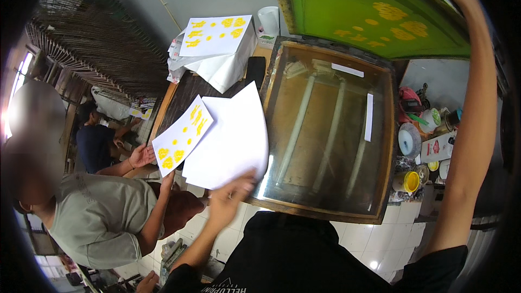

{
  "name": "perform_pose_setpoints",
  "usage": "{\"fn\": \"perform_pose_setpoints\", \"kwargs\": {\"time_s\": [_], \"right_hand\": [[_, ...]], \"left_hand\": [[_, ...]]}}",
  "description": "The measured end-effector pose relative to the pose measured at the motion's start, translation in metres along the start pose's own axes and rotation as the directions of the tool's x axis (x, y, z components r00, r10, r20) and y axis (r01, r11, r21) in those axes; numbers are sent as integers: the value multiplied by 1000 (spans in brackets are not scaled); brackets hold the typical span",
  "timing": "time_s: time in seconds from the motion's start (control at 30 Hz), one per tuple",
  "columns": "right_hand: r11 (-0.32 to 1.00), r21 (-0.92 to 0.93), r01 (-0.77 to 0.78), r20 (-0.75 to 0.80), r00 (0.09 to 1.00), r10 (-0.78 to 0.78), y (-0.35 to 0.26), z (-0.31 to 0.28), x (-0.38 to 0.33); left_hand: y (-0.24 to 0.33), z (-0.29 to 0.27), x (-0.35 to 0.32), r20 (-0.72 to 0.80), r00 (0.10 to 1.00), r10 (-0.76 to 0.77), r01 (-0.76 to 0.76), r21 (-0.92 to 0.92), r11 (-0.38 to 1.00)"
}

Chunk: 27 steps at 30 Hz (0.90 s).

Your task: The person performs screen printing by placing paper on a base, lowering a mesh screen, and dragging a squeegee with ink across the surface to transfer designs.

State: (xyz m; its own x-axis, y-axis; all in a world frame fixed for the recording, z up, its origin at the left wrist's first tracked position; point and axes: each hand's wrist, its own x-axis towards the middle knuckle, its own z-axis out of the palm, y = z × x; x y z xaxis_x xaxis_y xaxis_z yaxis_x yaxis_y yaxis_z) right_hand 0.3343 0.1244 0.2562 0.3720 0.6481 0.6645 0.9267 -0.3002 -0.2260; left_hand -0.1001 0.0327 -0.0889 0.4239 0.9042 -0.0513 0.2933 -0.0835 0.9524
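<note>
My left hand [234, 196] is at the near right corner of a stack of white paper sheets [230, 138], beside the glass-topped table. Its fingers are smeared by motion, so whether they grip a sheet is unclear. My right arm [471, 125] stretches up along the right side to the raised printing screen [347, 0]; the hand lies beyond the picture's upper edge. Green mesh with yellow flower-like shapes fills the screen, which tilts up over the far side of the glass tabletop [320, 130]. Two white strips [369, 117] lie on the glass.
At left a co-worker [103, 217] holds a sheet with yellow prints [183, 138] over the paper stack. Another printed sheet [217, 35] tops a pile behind it. Paint tubs [407, 182] crowd the right side. A wire drying rack [97, 43] and a second person [100, 138] are farther left.
</note>
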Motion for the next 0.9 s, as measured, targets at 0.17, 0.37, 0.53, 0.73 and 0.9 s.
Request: {"fn": "perform_pose_setpoints", "kwargs": {"time_s": [0.17,0.37,0.53,0.73,0.9], "right_hand": [[985,-13,173,-77,982,-173,-1,3,-12],[984,63,169,26,985,-171,6,-4,-5],[971,73,227,13,973,-229,18,-4,2],[954,102,281,82,954,-290,34,1,21],[883,-140,448,35,893,-448,37,10,37]], "left_hand": [[8,55,16,290,952,103,-152,152,977],[-37,68,168,187,967,171,-252,790,560],[-25,152,232,355,926,127,-359,728,584],[7,267,278,511,832,214,-531,625,572],[21,302,297,520,837,171,-529,687,498]]}}
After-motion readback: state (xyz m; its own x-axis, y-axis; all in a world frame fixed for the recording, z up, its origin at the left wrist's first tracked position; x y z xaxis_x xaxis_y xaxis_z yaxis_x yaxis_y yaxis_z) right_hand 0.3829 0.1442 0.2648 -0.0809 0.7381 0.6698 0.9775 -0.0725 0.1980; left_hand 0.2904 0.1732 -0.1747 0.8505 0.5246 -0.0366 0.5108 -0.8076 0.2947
